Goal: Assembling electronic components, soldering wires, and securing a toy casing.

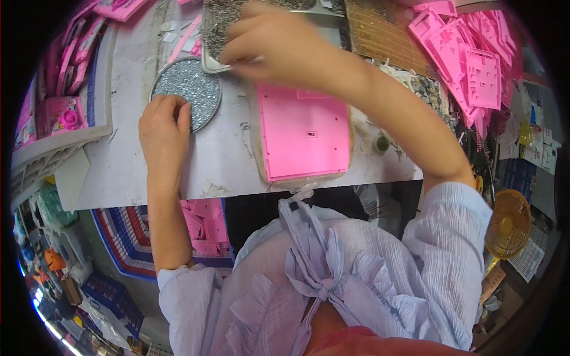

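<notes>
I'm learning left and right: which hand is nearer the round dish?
Left. The left hand is at the near edge of the dish; the right hand is beyond and right of it, at the tray.

- Workshop, small-parts assembly type.
- Scuffed pale worktop, crowded with loose components.
- Small shiny parts in bulk: round dish, rectangular tray behind it.
- Pink plastic mouldings heaped at right; flat pink panel near front edge.
- Red-and-blue basket below, pink pieces inside.
- Blue crate, lower left.
</notes>
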Action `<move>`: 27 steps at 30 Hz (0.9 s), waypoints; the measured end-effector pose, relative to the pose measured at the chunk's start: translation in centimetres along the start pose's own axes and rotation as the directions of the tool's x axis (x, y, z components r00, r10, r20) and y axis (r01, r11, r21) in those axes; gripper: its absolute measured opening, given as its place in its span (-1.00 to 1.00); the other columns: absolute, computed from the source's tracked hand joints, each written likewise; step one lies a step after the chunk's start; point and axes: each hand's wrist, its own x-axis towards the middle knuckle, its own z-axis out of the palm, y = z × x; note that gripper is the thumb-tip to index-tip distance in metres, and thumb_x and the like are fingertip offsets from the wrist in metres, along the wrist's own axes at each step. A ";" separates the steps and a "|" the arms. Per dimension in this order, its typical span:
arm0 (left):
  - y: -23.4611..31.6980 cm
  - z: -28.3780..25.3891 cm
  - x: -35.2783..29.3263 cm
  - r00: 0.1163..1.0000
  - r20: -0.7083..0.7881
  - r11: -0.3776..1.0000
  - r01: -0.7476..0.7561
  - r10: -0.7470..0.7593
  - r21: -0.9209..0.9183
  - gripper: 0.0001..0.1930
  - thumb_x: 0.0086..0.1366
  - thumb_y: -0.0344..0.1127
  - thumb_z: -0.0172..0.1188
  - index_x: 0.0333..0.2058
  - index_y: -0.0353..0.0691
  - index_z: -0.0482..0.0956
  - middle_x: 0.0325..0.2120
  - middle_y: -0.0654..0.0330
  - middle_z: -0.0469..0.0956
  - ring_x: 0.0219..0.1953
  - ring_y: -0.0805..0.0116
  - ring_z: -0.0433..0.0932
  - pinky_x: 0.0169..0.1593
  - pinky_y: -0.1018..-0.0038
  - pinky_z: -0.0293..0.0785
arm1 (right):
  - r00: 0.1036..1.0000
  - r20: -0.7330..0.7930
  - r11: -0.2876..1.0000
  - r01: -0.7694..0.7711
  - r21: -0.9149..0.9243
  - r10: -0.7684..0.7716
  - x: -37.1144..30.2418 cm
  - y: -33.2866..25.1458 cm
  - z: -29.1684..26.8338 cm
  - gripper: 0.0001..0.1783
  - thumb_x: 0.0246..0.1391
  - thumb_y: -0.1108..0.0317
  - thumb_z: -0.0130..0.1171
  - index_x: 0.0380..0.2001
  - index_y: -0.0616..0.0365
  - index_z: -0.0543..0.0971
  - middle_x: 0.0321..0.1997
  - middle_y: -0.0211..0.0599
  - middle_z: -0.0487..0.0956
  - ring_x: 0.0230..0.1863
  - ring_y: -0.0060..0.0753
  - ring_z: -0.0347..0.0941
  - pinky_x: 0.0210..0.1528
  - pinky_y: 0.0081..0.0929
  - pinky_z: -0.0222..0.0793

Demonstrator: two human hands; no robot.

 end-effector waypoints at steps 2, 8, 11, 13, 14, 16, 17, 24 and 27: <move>-0.4 0.6 0.2 0.999 -0.031 0.999 -0.035 0.034 -0.007 -0.89 0.21 -0.34 0.33 -0.34 -0.23 0.65 -0.36 0.11 0.59 -0.27 0.04 0.58 -0.19 0.19 0.44 | 0.972 0.220 0.971 0.129 -0.201 -0.084 2.8 -0.6 4.8 -0.88 -0.02 0.37 0.25 -0.41 -0.01 0.75 -0.34 -0.48 0.64 -0.08 -0.26 0.48 -0.16 -0.30 0.46; 0.1 0.4 -0.1 0.997 -0.047 0.998 -0.058 0.057 -0.031 -0.92 0.23 -0.36 0.29 -0.37 -0.23 0.64 -0.38 0.12 0.62 -0.25 0.06 0.60 -0.17 0.18 0.41 | 0.908 0.419 0.972 0.109 -0.206 -0.013 7.4 -1.1 7.1 -0.83 0.00 0.24 0.25 -0.48 0.03 0.74 -0.35 -0.37 0.71 -0.09 -0.23 0.55 -0.18 -0.19 0.45; 0.2 0.2 0.6 0.986 -0.146 0.994 -0.093 0.083 -0.062 -0.92 0.25 -0.39 0.24 -0.33 -0.26 0.66 -0.39 0.08 0.62 -0.36 0.05 0.60 -0.25 0.24 0.44 | 0.921 0.385 0.983 0.012 -0.184 0.061 8.5 -1.0 7.6 -0.80 0.02 0.22 0.23 -0.51 0.05 0.73 -0.38 -0.29 0.71 -0.20 -0.14 0.62 -0.17 -0.14 0.44; 0.1 0.4 0.6 0.980 -0.188 0.990 -0.086 0.063 -0.116 -0.92 0.24 -0.41 0.26 -0.32 -0.28 0.67 -0.40 0.08 0.64 -0.39 0.09 0.60 -0.28 0.28 0.46 | 0.937 0.341 0.985 -0.009 -0.172 0.069 8.5 -1.1 6.9 -0.79 0.02 0.22 0.22 -0.51 0.08 0.73 -0.39 -0.25 0.71 -0.27 -0.09 0.64 -0.18 -0.12 0.44; 0.3 0.4 0.7 0.977 -0.208 0.986 -0.084 0.054 -0.143 -0.92 0.24 -0.42 0.26 -0.32 -0.29 0.67 -0.40 0.08 0.65 -0.41 0.11 0.60 -0.30 0.30 0.47 | 0.950 0.307 0.987 -0.006 -0.161 0.056 8.3 -1.3 6.5 -0.79 0.02 0.23 0.21 -0.51 0.09 0.72 -0.40 -0.23 0.71 -0.29 -0.07 0.64 -0.19 -0.13 0.44; 1.2 0.1 0.0 0.985 -0.135 0.953 0.058 -0.102 -0.298 -0.93 0.22 -0.45 0.28 -0.33 -0.31 0.67 -0.41 0.09 0.66 -0.42 0.16 0.61 -0.33 0.36 0.47 | 0.970 0.221 0.995 -0.088 -0.053 0.098 7.6 -2.0 5.0 -0.79 0.01 0.26 0.20 -0.49 0.12 0.72 -0.41 -0.21 0.72 -0.33 -0.08 0.66 -0.24 -0.17 0.47; 1.8 -0.1 -0.5 0.981 -0.088 0.919 0.129 -0.173 -0.373 -0.93 0.21 -0.47 0.29 -0.34 -0.32 0.67 -0.41 0.09 0.67 -0.43 0.19 0.61 -0.34 0.39 0.47 | 0.971 0.176 0.985 -0.171 0.037 0.162 6.5 -2.0 3.5 -0.80 0.01 0.29 0.19 -0.48 0.14 0.72 -0.41 -0.21 0.72 -0.34 -0.12 0.66 -0.28 -0.19 0.49; 14.0 1.9 -3.4 0.890 -0.060 0.714 -0.401 0.452 -0.574 -0.92 0.14 -0.43 0.41 -0.36 -0.19 0.71 -0.44 0.26 0.62 -0.40 0.32 0.57 -0.32 0.43 0.38 | 0.766 0.050 0.664 -0.586 0.465 0.641 -10.4 -3.5 -5.7 -0.64 0.09 0.13 0.35 -0.50 0.28 0.68 -0.56 -0.26 0.60 -0.55 -0.48 0.44 -0.44 -0.30 0.33; 15.9 3.0 -3.0 0.806 -0.006 0.723 -0.533 0.591 -0.439 -0.89 0.12 -0.37 0.42 -0.35 -0.13 0.70 -0.42 0.28 0.57 -0.37 0.28 0.53 -0.28 0.34 0.34 | 0.724 -0.014 0.656 -0.616 0.436 0.689 -15.5 -5.4 -6.4 -0.75 0.17 0.27 0.26 -0.41 0.28 0.59 -0.44 -0.19 0.53 -0.41 -0.28 0.41 -0.31 -0.29 0.32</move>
